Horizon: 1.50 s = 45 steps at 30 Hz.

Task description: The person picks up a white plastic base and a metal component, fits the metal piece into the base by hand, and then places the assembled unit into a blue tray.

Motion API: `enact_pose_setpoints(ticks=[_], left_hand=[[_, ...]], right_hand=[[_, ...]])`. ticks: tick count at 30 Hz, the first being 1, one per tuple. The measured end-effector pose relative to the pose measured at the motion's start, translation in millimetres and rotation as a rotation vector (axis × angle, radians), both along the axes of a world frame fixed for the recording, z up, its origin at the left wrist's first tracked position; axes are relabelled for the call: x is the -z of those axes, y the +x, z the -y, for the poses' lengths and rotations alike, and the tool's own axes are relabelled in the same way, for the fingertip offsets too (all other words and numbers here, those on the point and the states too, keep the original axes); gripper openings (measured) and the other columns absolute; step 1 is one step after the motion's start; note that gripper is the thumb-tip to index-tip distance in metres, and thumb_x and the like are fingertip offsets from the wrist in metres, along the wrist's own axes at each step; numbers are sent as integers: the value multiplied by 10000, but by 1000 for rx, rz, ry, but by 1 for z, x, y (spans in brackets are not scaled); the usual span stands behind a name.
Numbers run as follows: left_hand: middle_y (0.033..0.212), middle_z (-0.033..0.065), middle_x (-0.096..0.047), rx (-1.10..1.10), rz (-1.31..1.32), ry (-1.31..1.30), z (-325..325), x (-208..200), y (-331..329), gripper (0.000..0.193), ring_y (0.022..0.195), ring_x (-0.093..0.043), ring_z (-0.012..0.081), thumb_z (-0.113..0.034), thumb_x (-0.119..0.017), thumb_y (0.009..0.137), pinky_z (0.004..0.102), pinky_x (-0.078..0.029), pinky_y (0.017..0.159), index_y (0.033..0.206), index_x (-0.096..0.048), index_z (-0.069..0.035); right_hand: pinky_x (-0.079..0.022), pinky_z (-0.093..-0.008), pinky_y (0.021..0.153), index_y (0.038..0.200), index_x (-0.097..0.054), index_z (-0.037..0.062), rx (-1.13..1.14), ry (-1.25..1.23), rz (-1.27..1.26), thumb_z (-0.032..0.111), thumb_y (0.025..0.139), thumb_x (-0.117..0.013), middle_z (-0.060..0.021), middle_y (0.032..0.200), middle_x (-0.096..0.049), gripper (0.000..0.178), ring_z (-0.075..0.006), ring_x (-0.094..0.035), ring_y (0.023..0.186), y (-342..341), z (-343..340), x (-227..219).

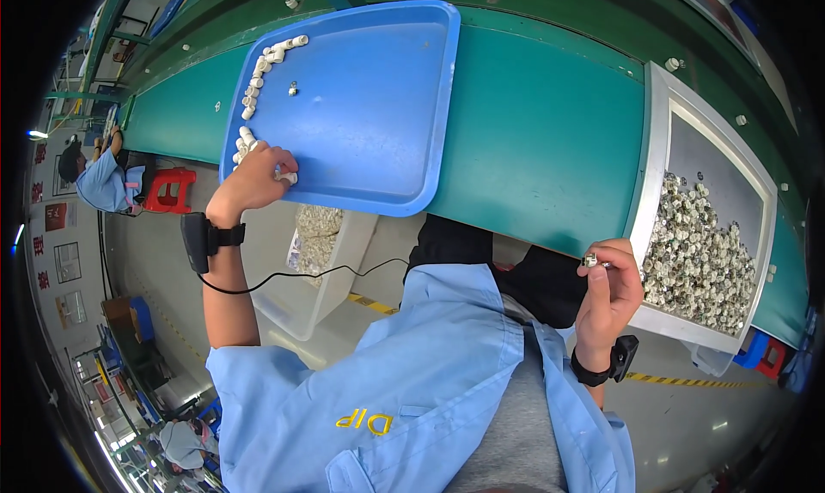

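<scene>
My left hand [256, 180] is over the near left corner of a blue tray [369, 106], fingers curled and pinched on a small white cylindrical part [290, 178]. More white cylindrical parts [255, 85] line the tray's left side, some partly covered by that hand. One small metal-and-white part [293, 88] stands apart from them. Near the belt's front edge, my right hand [612, 291] is raised, thumb and fingers closed on a small metal-and-white fitting [590, 259]. To its right, a pile of similar fittings [696, 261] lies in a pale-framed bin [650, 167].
Tray and bin rest on a green belt [541, 132]. Below the tray stands a translucent plastic box [331, 270] with bagged parts. A black cable [326, 270] runs from my left wrist toward my body. Farther left are a red stool [170, 190] and a seated person [107, 179].
</scene>
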<state>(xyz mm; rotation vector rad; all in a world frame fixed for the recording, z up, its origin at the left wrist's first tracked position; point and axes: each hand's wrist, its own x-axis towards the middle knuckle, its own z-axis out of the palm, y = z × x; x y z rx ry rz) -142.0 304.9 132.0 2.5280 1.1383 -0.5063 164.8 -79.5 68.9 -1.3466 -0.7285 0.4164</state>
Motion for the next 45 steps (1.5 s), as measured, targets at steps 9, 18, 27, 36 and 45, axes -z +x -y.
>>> enact_pose_setpoints(ticks=[9,18,27,36,45], left_hand=[[1005,157,-639,88,174,224,24,-4,6,233,977,-604,354,-32,-663,876,406,-495,888,1107,-638,-33],[1084,153,-671,587,887,271,118,-18,144,316,905,-657,327,45,-707,813,385,-546,779,1121,-649,-3],[1093,144,-689,387,1308,-521,213,26,219,327,927,-700,251,61,-774,776,338,-573,760,1094,-704,37],[1072,171,-687,436,1221,-591,226,25,231,337,879,-699,251,43,-792,779,320,-570,720,1106,-709,31],[1031,175,-715,470,1308,-643,232,34,233,390,864,-711,265,40,-810,762,322,-572,691,1129,-679,35]], right_hand=[[-458,-239,684,1049,-648,-29,36,22,-61,93,950,-655,-84,992,-568,157,-122,-532,785,2,0,2],[-503,-270,739,1077,-657,-55,14,35,-46,-15,909,-669,-116,979,-640,173,-166,-610,841,1,-3,-18],[-437,-400,779,1016,-684,-27,20,49,573,-32,821,-708,-124,855,-703,196,-224,-620,716,29,-6,-48],[-392,-381,740,993,-705,-14,23,-30,666,0,786,-739,-98,831,-710,210,-195,-594,664,49,12,-40],[-388,-350,750,963,-719,25,-43,14,507,-9,767,-737,-58,828,-720,199,-179,-631,691,47,14,-39]])
